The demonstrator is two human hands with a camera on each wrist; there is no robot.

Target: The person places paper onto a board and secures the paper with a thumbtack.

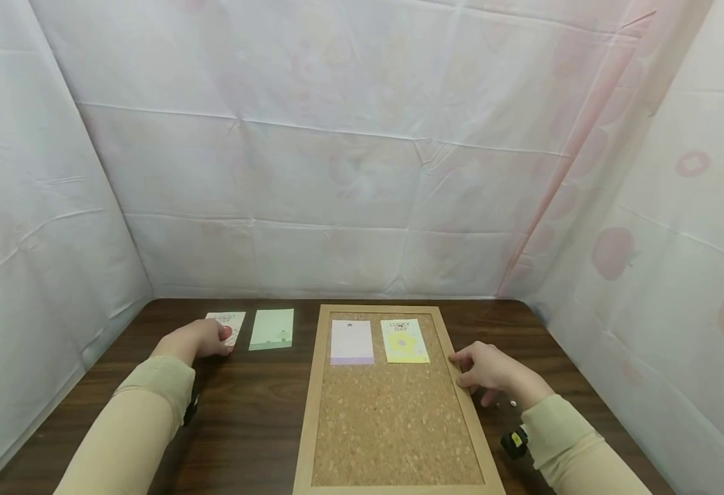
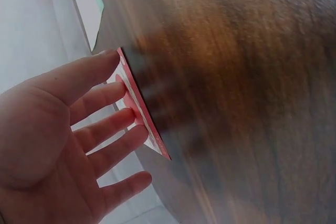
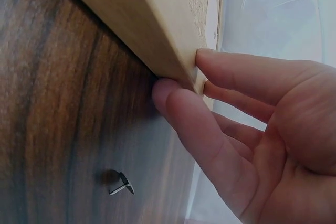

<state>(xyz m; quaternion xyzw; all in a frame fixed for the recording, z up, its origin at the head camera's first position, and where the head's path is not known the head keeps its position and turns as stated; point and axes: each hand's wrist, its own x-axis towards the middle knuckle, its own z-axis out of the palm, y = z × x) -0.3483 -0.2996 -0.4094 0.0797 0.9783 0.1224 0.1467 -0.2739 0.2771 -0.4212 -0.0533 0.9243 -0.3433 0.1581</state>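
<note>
Corkboard (image 1: 399,426) — speckled tan, pale wood-framed; card (image 1: 233,321) — white, red-edged.

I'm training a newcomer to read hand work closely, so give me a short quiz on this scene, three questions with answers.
1. How many cards are on the cork board?
2. True or false: the right hand is holding a green card.
3. What are the left hand's fingers touching? A) the green card; B) the red-and-white card; C) no card.

Key:
1. Two: a white-and-purple card and a yellow-and-white card.
2. False; it grips the board's wooden frame.
3. B.
</note>
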